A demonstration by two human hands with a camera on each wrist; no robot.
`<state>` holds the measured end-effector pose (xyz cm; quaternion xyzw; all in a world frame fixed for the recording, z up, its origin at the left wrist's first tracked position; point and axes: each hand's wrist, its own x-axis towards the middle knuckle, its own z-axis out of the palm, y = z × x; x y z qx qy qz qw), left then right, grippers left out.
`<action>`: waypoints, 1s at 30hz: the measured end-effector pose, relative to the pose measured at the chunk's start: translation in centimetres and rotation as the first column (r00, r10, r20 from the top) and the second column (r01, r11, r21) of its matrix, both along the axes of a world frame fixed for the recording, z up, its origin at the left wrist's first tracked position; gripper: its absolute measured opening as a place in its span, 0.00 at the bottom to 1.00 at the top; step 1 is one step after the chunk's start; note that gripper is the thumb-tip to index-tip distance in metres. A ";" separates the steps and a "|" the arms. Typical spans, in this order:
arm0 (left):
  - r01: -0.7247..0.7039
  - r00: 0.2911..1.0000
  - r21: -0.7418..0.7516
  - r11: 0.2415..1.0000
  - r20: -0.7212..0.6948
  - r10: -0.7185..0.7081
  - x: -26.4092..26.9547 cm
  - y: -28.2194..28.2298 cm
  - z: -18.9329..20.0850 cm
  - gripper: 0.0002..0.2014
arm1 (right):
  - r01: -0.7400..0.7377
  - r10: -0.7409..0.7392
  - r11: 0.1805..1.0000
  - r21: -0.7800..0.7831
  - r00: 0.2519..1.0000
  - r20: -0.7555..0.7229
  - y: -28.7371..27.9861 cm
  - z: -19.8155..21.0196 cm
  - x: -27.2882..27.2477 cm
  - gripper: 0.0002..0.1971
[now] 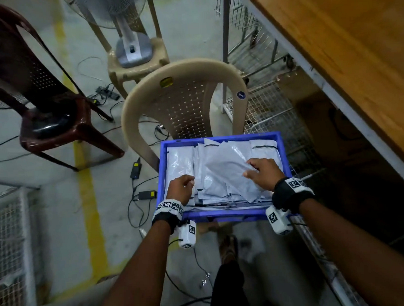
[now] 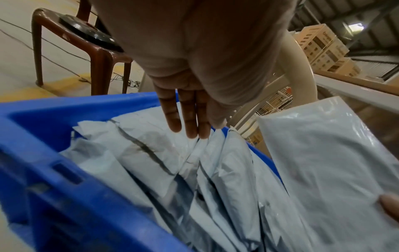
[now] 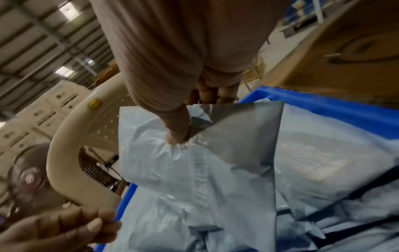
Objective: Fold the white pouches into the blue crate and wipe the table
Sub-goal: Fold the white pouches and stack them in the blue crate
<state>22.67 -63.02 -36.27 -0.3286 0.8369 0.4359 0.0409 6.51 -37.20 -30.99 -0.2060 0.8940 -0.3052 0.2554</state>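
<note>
The blue crate (image 1: 222, 214) sits on a beige chair and is packed with several white pouches (image 1: 180, 163) standing on edge. My right hand (image 1: 249, 171) pinches one loose white pouch (image 1: 224, 165) above the pile; in the right wrist view the thumb (image 3: 177, 136) presses into this pouch (image 3: 172, 179) and a grey inner flap (image 3: 237, 136) shows. My left hand (image 1: 188, 181) hovers over the crate's left side. Its fingers (image 2: 187, 119) lie straight, tips touching the tops of the packed pouches (image 2: 151, 150), holding nothing. The crate wall (image 2: 54, 153) fills the lower left of the left wrist view.
The beige chair back (image 1: 181, 84) rises just beyond the crate. A brown chair (image 1: 51, 117) stands at the left, and a fan base on a beige stool (image 1: 131, 49) behind. Cables and adapters (image 1: 137, 169) lie on the floor. A wooden tabletop (image 1: 354, 53) and wire racks (image 1: 268, 108) are at the right.
</note>
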 end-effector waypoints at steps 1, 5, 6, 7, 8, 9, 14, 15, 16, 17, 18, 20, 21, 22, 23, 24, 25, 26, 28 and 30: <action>0.016 1.000 0.002 1.000 0.010 -0.016 0.5 0.1 0.3 0.07 | -0.032 0.032 0.999 0.020 0.999 0.002 0.3 0.2 0.4 0.05; 0.045 0.998 -0.003 0.999 0.047 -0.045 2.4 0.9 0.5 0.06 | -0.215 0.232 0.954 0.209 0.971 -0.060 1.5 0.0 1.9 0.07; 0.047 0.998 0.012 0.999 0.042 -0.048 2.7 1.3 0.5 0.05 | -0.245 0.268 0.936 0.252 0.961 -0.060 1.8 0.0 2.1 0.07; 0.057 0.998 0.025 0.998 0.036 -0.058 2.8 1.8 0.8 0.05 | -0.270 0.296 0.919 0.288 0.954 -0.049 2.1 -0.1 2.3 0.08; 0.071 0.997 0.035 0.997 0.025 -0.072 2.8 2.4 1.0 0.05 | -0.292 0.320 0.902 0.317 0.947 -0.036 2.5 -0.3 2.4 0.08; 0.083 0.996 0.037 0.996 0.018 -0.084 2.8 2.9 1.1 0.05 | -0.313 0.342 0.885 0.344 0.939 -0.024 2.8 -0.4 2.5 0.07; 0.144 0.989 0.046 0.989 -0.034 -0.142 2.3 5.6 1.1 0.05 | -0.368 0.420 0.810 0.456 0.907 -0.013 4.0 -2.4 3.0 0.09; 0.151 0.988 0.051 0.987 -0.032 -0.149 2.1 6.0 1.0 0.05 | -0.368 0.420 0.802 0.470 0.908 -0.005 4.2 -2.9 3.2 0.09; 0.159 0.987 0.057 0.986 -0.034 -0.157 2.0 6.3 0.7 0.06 | -0.362 0.412 0.800 0.478 0.911 -0.001 4.5 -3.5 3.4 0.10; 0.171 0.985 0.063 0.983 -0.027 -0.170 1.9 6.7 0.6 0.07 | -0.349 0.398 0.804 0.481 0.918 0.001 4.8 -4.0 3.5 0.11; 0.188 0.982 0.062 0.980 -0.021 -0.187 1.8 7.0 0.4 0.07 | -0.335 0.380 0.816 0.471 0.925 0.000 5.1 -4.5 3.6 0.12; 0.211 0.978 0.060 0.976 -0.007 -0.211 1.5 7.6 0.1 0.08 | -0.306 0.350 0.841 0.446 0.937 -0.017 5.7 -5.0 3.7 0.13; 0.212 0.977 0.070 0.975 0.003 -0.213 1.4 7.9 0.1 0.08 | -0.292 0.346 0.851 0.437 0.937 -0.045 6.0 -5.0 3.8 0.12; 0.209 0.978 0.082 0.974 0.007 -0.211 1.2 8.2 0.1 0.07 | -0.279 0.346 0.856 0.434 0.935 -0.080 6.3 -5.0 3.8 0.11; 0.203 0.979 0.097 0.974 0.013 -0.205 0.9 8.6 0.1 0.06 | -0.265 0.343 0.859 0.438 0.933 -0.108 6.5 -4.8 3.8 0.08; 0.205 0.978 0.109 0.973 0.008 -0.208 0.6 8.9 -0.1 0.04 | -0.250 0.334 0.862 0.442 0.935 -0.121 6.7 -5.0 3.8 0.07; 0.215 0.976 0.113 0.970 0.003 -0.217 0.4 9.3 -0.3 0.04 | -0.241 0.322 0.858 0.454 0.941 -0.107 7.0 -5.2 3.7 0.06; 0.230 0.973 0.105 0.968 0.003 -0.231 0.2 9.6 -0.6 0.04 | -0.239 0.311 0.856 0.459 0.947 -0.086 7.2 -5.6 3.8 0.06; 0.257 0.966 0.094 0.962 0.000 -0.258 -0.2 10.2 -0.7 0.03 | -0.242 0.293 0.854 0.460 0.955 -0.040 7.7 -6.6 3.9 0.06; 0.257 0.966 0.100 0.961 -0.030 -0.255 -0.4 10.6 -0.5 0.02 | -0.229 0.255 0.881 0.414 0.967 -0.007 8.0 -6.9 4.2 0.07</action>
